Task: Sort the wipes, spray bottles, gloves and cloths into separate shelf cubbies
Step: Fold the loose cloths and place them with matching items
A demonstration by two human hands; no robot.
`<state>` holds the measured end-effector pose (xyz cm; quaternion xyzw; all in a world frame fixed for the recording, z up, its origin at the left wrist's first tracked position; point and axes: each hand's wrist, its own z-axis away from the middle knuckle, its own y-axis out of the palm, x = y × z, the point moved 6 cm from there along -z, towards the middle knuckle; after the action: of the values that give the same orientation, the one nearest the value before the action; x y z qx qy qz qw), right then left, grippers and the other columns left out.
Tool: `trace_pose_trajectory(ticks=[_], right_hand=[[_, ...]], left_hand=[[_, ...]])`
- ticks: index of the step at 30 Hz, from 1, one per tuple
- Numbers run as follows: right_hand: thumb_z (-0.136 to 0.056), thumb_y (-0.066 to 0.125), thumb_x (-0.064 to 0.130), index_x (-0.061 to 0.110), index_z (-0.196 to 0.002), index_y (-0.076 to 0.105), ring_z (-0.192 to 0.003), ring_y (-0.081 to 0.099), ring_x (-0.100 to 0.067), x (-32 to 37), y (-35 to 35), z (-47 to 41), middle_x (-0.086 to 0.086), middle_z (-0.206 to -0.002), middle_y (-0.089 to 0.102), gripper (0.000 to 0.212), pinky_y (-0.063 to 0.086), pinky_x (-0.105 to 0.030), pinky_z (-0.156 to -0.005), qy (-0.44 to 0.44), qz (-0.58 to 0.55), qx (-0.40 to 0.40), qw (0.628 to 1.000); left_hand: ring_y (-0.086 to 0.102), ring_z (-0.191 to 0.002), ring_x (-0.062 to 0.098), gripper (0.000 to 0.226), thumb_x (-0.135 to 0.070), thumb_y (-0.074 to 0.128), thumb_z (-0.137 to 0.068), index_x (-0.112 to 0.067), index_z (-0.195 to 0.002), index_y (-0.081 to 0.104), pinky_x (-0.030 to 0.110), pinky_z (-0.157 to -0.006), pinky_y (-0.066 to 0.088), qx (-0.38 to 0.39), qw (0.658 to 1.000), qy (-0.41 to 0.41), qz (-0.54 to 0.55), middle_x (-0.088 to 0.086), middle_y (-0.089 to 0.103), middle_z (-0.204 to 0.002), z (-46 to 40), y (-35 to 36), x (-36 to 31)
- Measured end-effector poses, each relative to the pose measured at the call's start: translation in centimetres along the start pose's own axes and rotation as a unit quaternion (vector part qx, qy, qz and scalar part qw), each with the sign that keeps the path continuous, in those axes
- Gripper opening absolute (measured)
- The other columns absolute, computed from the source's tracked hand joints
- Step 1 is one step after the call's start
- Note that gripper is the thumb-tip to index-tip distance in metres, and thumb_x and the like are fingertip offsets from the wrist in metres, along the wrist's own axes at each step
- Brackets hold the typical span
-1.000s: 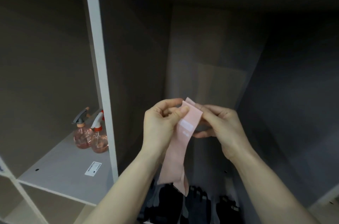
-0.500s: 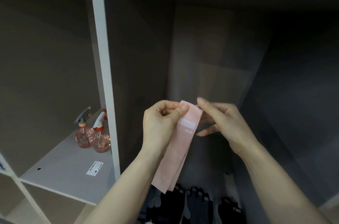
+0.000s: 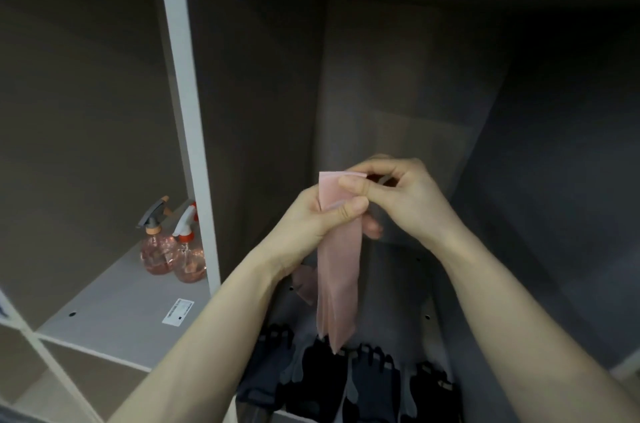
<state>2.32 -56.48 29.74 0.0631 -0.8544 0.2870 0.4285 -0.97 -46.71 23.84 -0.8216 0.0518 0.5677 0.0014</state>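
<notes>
Left hand (image 3: 311,218) and right hand (image 3: 401,197) both pinch the top edge of one pink glove (image 3: 341,259), thumbs pressed on its front, fingers curled behind; the thin, smooth glove hangs flat and limp inside the middle cubby. Below it, on the cubby floor (image 3: 398,284), lie dark gloves (image 3: 346,381), number unclear. In the left cubby stand two spray bottles (image 3: 173,249) of clear pink plastic, beside the white divider (image 3: 187,110).
</notes>
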Motion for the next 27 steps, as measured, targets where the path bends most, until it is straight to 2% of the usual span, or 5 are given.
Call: trace_pose_trajectory(ticks=[4,10,14,21,27], right_hand=[[-0.083,0.068,0.011,0.011,-0.082,0.073,-0.064,0.060,0.001,-1.2,0.4,-0.3,0.005,-0.073,0.066,0.005,0.046,-0.011,-0.062,0.002,-0.023,-0.006,1.000],[-0.083,0.066,0.005,0.019,-0.085,0.071,-0.064,0.061,0.007,-6.0,2.0,-1.3,0.012,-0.070,0.069,0.015,0.044,-0.006,-0.061,0.062,-0.133,-0.019,0.989],[-0.087,0.062,0.005,0.011,-0.104,0.067,-0.063,0.058,0.007,-16.5,3.9,-0.5,0.001,-0.084,0.066,0.019,0.041,-0.006,-0.055,0.184,-0.079,-0.025,0.980],[-0.095,0.052,0.014,0.018,-0.131,0.053,-0.132,0.040,-0.018,-31.6,14.3,4.5,-0.003,-0.143,0.044,0.037,0.030,-0.027,-0.109,0.235,0.114,0.274,0.926],[-0.098,0.035,0.040,0.025,-0.141,0.041,-0.146,-0.009,-0.031,-38.2,19.6,7.2,-0.009,-0.160,0.001,0.045,-0.003,-0.045,-0.118,0.241,0.316,0.436,0.807]], left_hand=[[0.066,-0.065,0.025,0.021,-0.011,0.050,-0.092,-0.004,-0.108,0.060,0.029,-0.069,0.055,-0.074,0.996,0.025,0.048,0.020,0.061,-0.070,0.1,-0.8,1.4],[0.052,-0.042,0.021,0.012,-0.013,0.057,-0.091,-0.014,-0.080,0.062,0.026,-0.047,0.046,-0.249,0.966,0.038,-0.051,0.005,0.061,-0.056,0.9,-5.0,4.0],[0.046,-0.050,0.022,0.024,-0.031,0.050,-0.094,-0.015,-0.076,0.053,0.031,-0.052,0.040,-0.299,0.949,-0.004,-0.104,0.008,0.052,-0.059,1.5,-7.5,6.2],[0.069,-0.073,0.010,0.017,-0.025,0.046,-0.098,-0.018,-0.094,0.060,0.017,-0.069,0.050,-0.351,0.926,-0.084,-0.110,0.001,0.072,-0.078,3.6,-8.3,10.5],[0.064,-0.074,0.000,0.014,-0.020,0.054,-0.093,-0.021,-0.088,0.067,0.019,-0.069,0.047,-0.356,0.921,-0.084,-0.132,-0.012,0.072,-0.078,4.0,-8.6,11.2]])
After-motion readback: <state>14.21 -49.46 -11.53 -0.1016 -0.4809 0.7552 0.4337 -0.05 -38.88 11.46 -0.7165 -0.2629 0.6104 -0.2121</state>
